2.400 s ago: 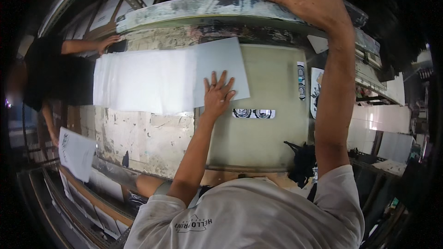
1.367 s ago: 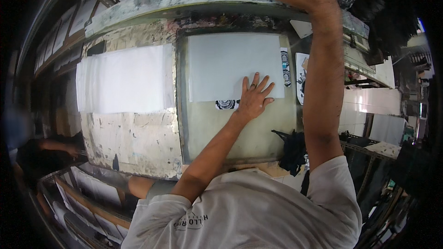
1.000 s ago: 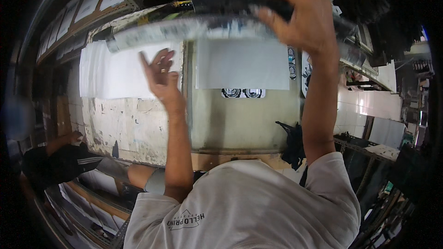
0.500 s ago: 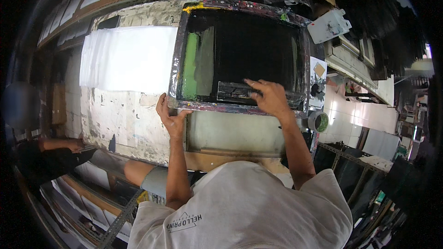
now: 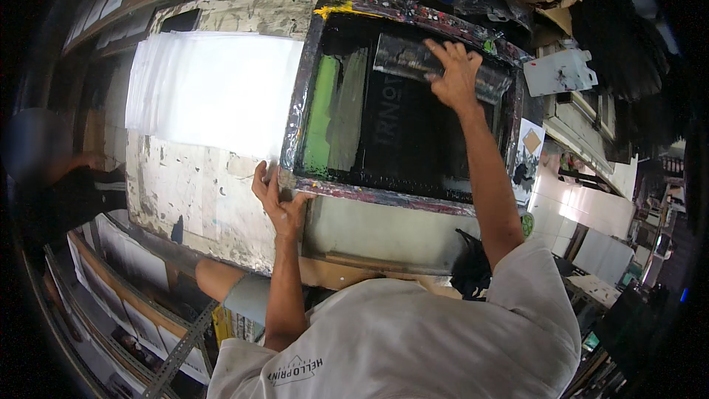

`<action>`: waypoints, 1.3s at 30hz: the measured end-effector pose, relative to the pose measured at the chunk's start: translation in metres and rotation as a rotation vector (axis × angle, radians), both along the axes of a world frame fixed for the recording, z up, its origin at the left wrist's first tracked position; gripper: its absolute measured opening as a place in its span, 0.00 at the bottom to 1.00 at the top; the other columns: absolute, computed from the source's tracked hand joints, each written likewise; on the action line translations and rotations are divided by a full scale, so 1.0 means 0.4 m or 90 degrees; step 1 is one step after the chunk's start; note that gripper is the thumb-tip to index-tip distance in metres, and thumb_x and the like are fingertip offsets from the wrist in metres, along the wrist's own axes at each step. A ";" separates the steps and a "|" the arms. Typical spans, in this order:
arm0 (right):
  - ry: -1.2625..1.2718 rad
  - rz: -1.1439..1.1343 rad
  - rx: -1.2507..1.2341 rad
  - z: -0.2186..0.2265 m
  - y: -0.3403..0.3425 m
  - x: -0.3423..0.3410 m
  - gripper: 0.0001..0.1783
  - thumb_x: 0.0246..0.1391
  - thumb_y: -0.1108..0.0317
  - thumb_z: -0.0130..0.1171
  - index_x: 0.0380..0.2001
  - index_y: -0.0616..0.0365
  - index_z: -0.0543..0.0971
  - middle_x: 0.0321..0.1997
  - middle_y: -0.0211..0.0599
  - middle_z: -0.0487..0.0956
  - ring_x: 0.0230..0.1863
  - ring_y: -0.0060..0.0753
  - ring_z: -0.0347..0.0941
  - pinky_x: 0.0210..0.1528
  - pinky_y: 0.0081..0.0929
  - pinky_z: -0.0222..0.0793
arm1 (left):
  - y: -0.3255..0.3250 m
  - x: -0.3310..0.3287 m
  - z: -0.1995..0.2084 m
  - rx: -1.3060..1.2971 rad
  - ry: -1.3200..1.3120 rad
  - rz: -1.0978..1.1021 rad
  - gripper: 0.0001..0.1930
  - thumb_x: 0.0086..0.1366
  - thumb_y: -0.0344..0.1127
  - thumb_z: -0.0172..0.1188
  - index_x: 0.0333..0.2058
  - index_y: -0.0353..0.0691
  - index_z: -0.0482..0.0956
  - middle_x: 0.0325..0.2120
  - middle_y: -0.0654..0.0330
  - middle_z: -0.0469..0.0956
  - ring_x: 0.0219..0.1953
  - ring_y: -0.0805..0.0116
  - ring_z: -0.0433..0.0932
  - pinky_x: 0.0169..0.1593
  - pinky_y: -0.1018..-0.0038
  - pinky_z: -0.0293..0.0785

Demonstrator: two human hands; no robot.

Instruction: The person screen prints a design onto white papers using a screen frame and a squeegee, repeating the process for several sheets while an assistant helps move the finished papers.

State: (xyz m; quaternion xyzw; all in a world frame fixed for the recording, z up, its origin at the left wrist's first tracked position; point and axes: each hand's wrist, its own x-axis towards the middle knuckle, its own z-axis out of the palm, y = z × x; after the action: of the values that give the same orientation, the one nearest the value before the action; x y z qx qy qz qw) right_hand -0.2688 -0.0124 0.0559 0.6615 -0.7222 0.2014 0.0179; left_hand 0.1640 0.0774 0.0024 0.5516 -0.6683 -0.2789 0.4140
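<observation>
Now, right hand (image 5: pixel 456 77): holding the squeegee (image 5: pixel 401 57) near the screen (image 5: pixel 362 194)'s far edge, mid-stroke, I judge from afar.
Left hand (image 5: pixel 283 205): fingers apart at the near-left corner; grip, I can't tell.
Screen: over the worktop (image 5: pixel 188 185).
Next move: even pressure, I'd say.

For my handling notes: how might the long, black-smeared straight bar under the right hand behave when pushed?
The bar looks stiff, running straight beneath the right hand. Its glossy smears suggest slipperiness; its wide, flat shape makes rolling unlikely.
</observation>
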 end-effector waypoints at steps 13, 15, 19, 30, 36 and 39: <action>-0.011 0.017 0.039 0.048 -0.148 -0.088 0.29 0.52 0.68 0.68 0.59 0.36 0.80 0.59 0.52 0.79 0.62 0.51 0.72 0.64 0.46 0.58 | 0.007 0.004 -0.015 0.065 0.119 -0.007 0.42 0.43 0.32 0.79 0.61 0.36 0.74 0.60 0.48 0.67 0.63 0.51 0.64 0.63 0.59 0.66; 0.035 0.031 0.005 0.036 -0.102 -0.071 0.28 0.54 0.69 0.64 0.59 0.35 0.80 0.50 0.52 0.82 0.51 0.51 0.77 0.54 0.46 0.65 | 0.008 0.007 -0.021 0.094 0.126 0.002 0.41 0.43 0.29 0.78 0.61 0.35 0.73 0.57 0.49 0.69 0.61 0.53 0.66 0.63 0.61 0.67; 0.064 0.028 -0.070 0.019 0.027 0.009 0.28 0.55 0.71 0.63 0.59 0.31 0.79 0.44 0.55 0.83 0.43 0.55 0.80 0.44 0.48 0.73 | 0.011 -0.009 0.001 0.128 0.192 0.026 0.40 0.44 0.25 0.76 0.60 0.32 0.73 0.55 0.52 0.71 0.59 0.57 0.69 0.61 0.64 0.68; -0.026 0.071 0.015 0.317 0.451 0.278 0.31 0.48 0.58 0.68 0.59 0.37 0.79 0.40 0.51 0.81 0.41 0.48 0.78 0.41 0.41 0.69 | -0.022 -0.076 0.188 0.023 0.331 0.046 0.37 0.48 0.17 0.69 0.60 0.27 0.71 0.55 0.53 0.76 0.59 0.61 0.72 0.66 0.66 0.63; 0.077 0.057 -0.114 0.482 0.378 0.226 0.38 0.38 0.44 0.72 0.57 0.39 0.81 0.39 0.45 0.80 0.39 0.47 0.77 0.40 0.41 0.70 | -0.107 -0.184 0.400 -0.040 0.455 0.055 0.34 0.62 0.18 0.62 0.67 0.31 0.62 0.54 0.53 0.75 0.52 0.66 0.74 0.59 0.70 0.70; 0.074 0.048 -0.158 0.571 0.293 0.158 0.38 0.39 0.41 0.73 0.56 0.39 0.81 0.38 0.46 0.83 0.39 0.49 0.80 0.42 0.44 0.74 | -0.168 -0.220 0.406 -0.072 0.489 0.016 0.28 0.69 0.21 0.57 0.67 0.37 0.62 0.49 0.56 0.78 0.49 0.70 0.74 0.54 0.73 0.70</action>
State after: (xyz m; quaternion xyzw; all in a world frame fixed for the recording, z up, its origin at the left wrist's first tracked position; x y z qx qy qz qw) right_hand -0.2057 0.1049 0.2845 0.6913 -0.6641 0.2512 0.1341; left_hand 0.0761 0.0103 0.1650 0.3913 -0.4721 -0.4225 0.6674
